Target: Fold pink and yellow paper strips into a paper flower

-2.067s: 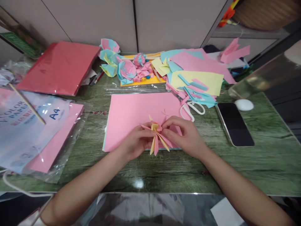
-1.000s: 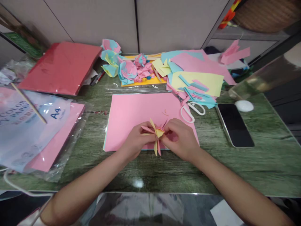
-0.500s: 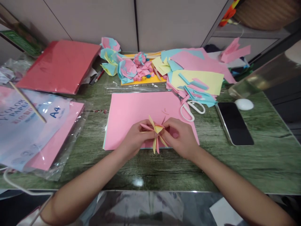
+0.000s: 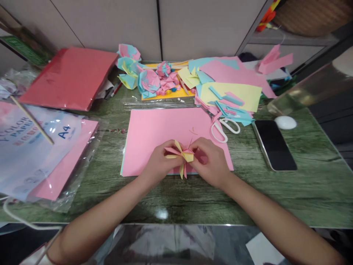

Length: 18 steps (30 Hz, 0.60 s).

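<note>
Left hand [image 4: 158, 160] and right hand [image 4: 211, 160] — each in a close pinch on the pink-and-yellow paper petals [image 4: 188, 157].

The folded piece [image 4: 188, 156] is matt, creased paper; the sheet stack [image 4: 160, 134], smooth matt paper; the surface [image 4: 311, 195] has a glossy, streaked wood-grain finish; toward its right edge, the phone [image 4: 275, 145] shows slick black glass; by the near edge, a clear plastic packet [image 4: 49, 158] gleams, crinkled; toward the far edge, the red pack [image 4: 70, 79] has a shiny film.
</note>
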{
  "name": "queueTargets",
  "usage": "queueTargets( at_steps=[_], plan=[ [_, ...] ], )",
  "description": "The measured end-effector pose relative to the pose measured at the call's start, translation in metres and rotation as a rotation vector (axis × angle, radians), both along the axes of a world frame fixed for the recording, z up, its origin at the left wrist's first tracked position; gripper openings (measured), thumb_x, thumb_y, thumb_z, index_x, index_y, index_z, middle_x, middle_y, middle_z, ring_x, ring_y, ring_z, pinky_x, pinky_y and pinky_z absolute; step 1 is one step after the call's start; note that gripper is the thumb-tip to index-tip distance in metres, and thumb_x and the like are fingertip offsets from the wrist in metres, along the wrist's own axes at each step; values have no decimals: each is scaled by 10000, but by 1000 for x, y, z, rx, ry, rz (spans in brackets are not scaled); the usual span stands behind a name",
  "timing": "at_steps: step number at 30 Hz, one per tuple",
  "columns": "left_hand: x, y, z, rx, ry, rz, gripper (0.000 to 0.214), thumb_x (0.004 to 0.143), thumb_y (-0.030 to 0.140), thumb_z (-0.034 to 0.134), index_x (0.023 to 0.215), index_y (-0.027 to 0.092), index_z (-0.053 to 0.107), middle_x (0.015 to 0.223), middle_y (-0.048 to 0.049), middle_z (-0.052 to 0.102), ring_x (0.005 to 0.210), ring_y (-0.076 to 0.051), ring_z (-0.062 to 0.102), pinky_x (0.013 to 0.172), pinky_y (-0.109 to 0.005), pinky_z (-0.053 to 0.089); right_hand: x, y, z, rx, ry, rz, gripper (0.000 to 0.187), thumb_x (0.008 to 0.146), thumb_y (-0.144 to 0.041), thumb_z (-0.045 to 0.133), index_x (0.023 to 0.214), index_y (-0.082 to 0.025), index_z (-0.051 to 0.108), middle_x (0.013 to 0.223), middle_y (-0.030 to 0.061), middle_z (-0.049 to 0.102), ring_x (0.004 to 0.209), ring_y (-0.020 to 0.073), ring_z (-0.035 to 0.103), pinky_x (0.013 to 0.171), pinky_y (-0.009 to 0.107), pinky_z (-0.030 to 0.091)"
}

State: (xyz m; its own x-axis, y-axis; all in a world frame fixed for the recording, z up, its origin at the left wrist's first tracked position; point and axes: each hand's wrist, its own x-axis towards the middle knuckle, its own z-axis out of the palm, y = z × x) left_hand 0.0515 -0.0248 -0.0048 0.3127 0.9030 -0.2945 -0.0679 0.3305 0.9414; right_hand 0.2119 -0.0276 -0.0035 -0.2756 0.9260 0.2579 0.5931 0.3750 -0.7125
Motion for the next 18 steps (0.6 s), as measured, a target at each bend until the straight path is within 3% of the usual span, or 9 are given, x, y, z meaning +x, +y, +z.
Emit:
queueTargets(
  at_steps=[2,5,7,11,18],
  plan=[
    [0,0,3,21,49,2,150,626,100,614,740,161,536,651,52,531,590,-76,507,561,-191,400,2,0,1,28,45,-23,191,696,-178,619,869,-203,542,812,-2,622,755,142,559,702,284,417],
    [0,0,10,65,161,15,169,617,79,587,759,160,546,649,51,539,586,-82,507,555,-192,396,4,0,2,154,51,67,288,714,-108,575,979,-220,560,882,8,654,812,151,581,770,314,424],
    [0,0,15,107,247,28,182,604,54,566,753,157,555,649,50,538,592,-83,501,555,-187,387,5,0,1,249,35,114,269,719,-84,556,947,-224,587,848,7,663,791,155,584,789,340,418],
    [1,-3,18,177,343,48,207,585,28,544,746,156,563,705,37,565,654,-97,510,601,-195,395,3,-2,-4,364,24,64,262,711,-43,540,888,-224,606,780,0,666,708,140,582,808,367,411],
    [1,-4,13,185,288,65,213,605,37,532,772,165,565,748,24,571,699,-110,524,633,-207,402,0,-5,-9,407,43,31,262,702,-28,522,852,-227,603,754,-2,666,684,144,570,755,359,413]
  ],
)
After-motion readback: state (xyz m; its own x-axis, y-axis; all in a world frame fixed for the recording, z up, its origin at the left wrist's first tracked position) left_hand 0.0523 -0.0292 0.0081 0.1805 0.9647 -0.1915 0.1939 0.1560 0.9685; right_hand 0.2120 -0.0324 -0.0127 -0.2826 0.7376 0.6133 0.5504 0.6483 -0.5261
